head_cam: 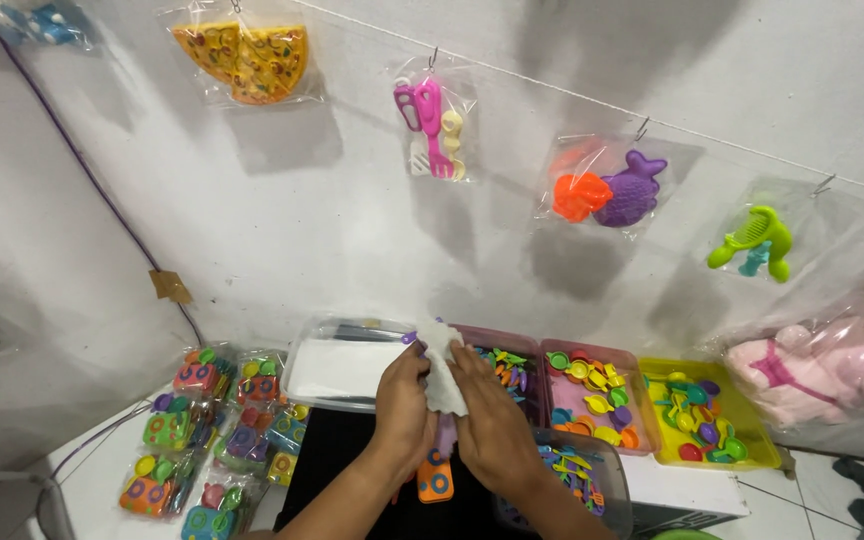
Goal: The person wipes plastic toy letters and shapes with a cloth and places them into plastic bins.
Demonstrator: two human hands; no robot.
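A: One clear plastic bag (442, 375), whitish and crumpled, is held upright between both hands above a black surface (337, 455). How is it gripped?

B: It is pinched from both sides. The fingers of the left hand (404, 405) are closed together on its left edge, those of the right hand (492, 420) on its right edge, apparently so that the mouth is kept uppermost. A purple piece (410, 338) is seen at the top corner, just above the left fingertips; whether it is inside the bag cannot be told.

A: Items directly below the fingers?

B: One orange and blue toy piece (435, 478), lying under the wrists on the black surface.

A: Beyond the fingertips?

B: Four trays, set in a row within reach: a clear tray (302, 385) behind the left fingers, then a purple tray (522, 345), a pink tray (552, 395) and a yellow tray (752, 440) out past the right fingers, the last three filled with small coloured toy utensils sorted by bin. A clear tub (617, 490) of similar pieces sits beside the right forearm.

A: To the left of the left hand?

B: Several packed toy sets (207, 440), laid flat in a group.

A: Above?

B: Bagged toys are hung on a string (552, 88) along the wall, a toy pizza (242, 58) among them, seemingly for display.
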